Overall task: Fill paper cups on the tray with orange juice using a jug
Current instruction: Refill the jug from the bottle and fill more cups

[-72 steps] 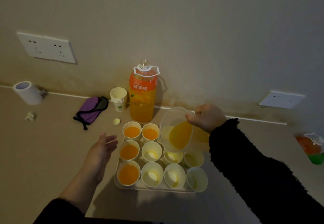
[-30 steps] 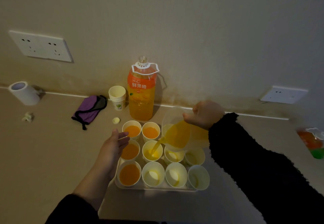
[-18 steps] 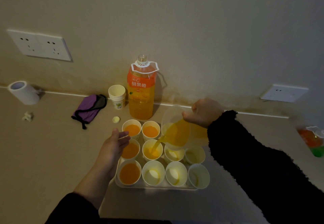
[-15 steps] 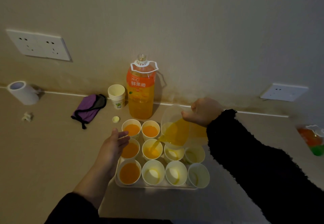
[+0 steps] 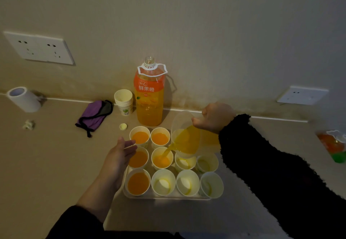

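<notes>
My right hand grips the handle of a clear plastic jug, tilted to the left, and a stream of orange juice runs from its spout into the middle-row cup. That cup is partly full. A clear tray holds several paper cups in rows; the left column and the back two hold juice, the others look empty. My left hand is held flat with straight fingers beside the tray's left edge, by the left cups.
An uncapped juice bottle stands behind the tray by the wall, with a stack of spare cups, a bottle cap and a purple pouch to its left. A tape roll lies far left, a packet far right.
The jug has tipped further and juice now streams into the middle cup, whose level has risen. My left hand moved in from the table to the tray's left side.
</notes>
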Tool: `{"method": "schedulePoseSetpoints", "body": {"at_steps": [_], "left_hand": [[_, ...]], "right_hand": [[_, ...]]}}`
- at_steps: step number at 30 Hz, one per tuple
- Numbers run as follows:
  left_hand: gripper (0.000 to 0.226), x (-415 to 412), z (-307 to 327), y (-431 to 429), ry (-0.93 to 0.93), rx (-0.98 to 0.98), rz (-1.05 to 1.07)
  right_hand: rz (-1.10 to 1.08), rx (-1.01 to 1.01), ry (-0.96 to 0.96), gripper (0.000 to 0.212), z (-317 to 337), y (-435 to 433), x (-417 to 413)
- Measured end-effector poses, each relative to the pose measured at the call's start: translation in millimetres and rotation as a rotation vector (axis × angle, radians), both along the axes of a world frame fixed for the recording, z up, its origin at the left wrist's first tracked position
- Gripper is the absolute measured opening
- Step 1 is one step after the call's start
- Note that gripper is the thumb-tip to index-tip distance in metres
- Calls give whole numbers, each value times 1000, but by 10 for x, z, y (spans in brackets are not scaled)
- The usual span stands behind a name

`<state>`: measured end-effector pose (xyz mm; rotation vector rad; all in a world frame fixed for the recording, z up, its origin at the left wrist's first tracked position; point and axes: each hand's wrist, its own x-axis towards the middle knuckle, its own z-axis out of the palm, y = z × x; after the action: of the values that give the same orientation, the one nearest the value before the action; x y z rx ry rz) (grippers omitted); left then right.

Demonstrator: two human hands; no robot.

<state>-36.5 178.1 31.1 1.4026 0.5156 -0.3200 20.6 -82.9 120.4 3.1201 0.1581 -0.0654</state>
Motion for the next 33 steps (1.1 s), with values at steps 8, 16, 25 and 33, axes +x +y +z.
{"method": "schedulePoseSetpoints", "body": {"at_steps": [8, 16, 25, 33], "left_hand": [[52, -3, -7, 3, -7, -17, 12], [52, 0, 2, -3, 1, -16, 18], [51, -24, 35, -31, -7, -26, 19], [51, -17, 33, -33, 8, -33, 28]], "right_hand": [[31, -6, -19, 63, -32, 11, 17], [36, -6, -24, 63, -34, 18, 16], [54, -23, -16, 63, -31, 12, 24], [51, -15, -22, 60, -27, 23, 3]]}}
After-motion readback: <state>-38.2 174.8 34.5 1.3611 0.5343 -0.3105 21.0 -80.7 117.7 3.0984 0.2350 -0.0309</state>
